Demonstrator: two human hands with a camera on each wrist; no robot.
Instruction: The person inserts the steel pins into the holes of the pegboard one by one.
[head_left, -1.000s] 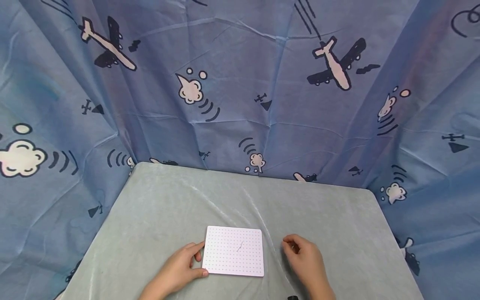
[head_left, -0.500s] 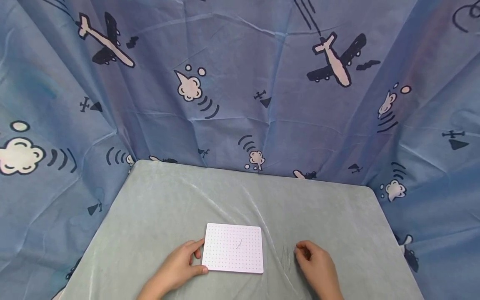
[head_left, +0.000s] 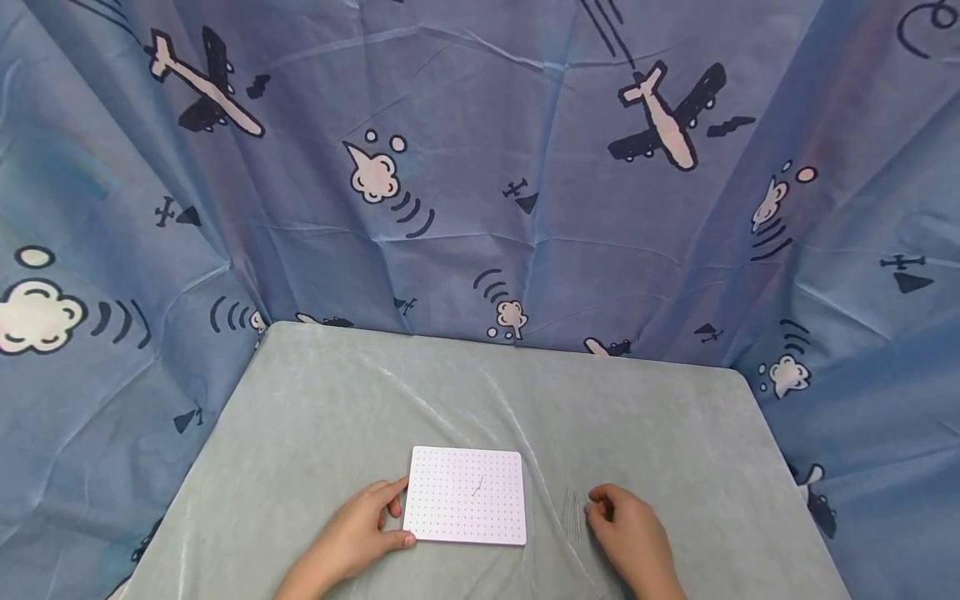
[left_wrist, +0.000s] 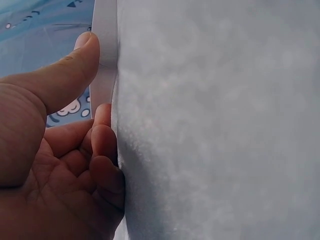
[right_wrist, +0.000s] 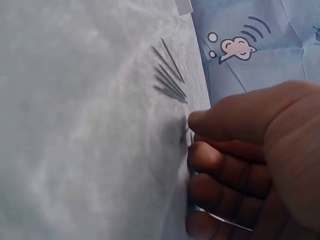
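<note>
A white board [head_left: 465, 525] dotted with rows of small holes lies on the cloth, one thin dark needle [head_left: 477, 486] on or in it, right of its middle. My left hand [head_left: 365, 529] rests at its left side, index fingertip against the edge and thumb at the near corner. In the left wrist view that hand's thumb is stretched out and the other fingers are bent. Several thin needles [right_wrist: 171, 80] lie side by side right of the board. Just right of them is my right hand [head_left: 630, 531], thumb and forefinger pinched together with a short dark needle end [right_wrist: 184, 134] at their tips.
A pale grey-green cloth [head_left: 337, 400] with creases covers the table. Blue curtains [head_left: 450, 275] printed with planes and clouds hang behind the table and along both sides.
My right hand has shifted a little to the right, and the needles it covered now show beside it. A dark object at the near edge has left view. My left hand keeps its place.
</note>
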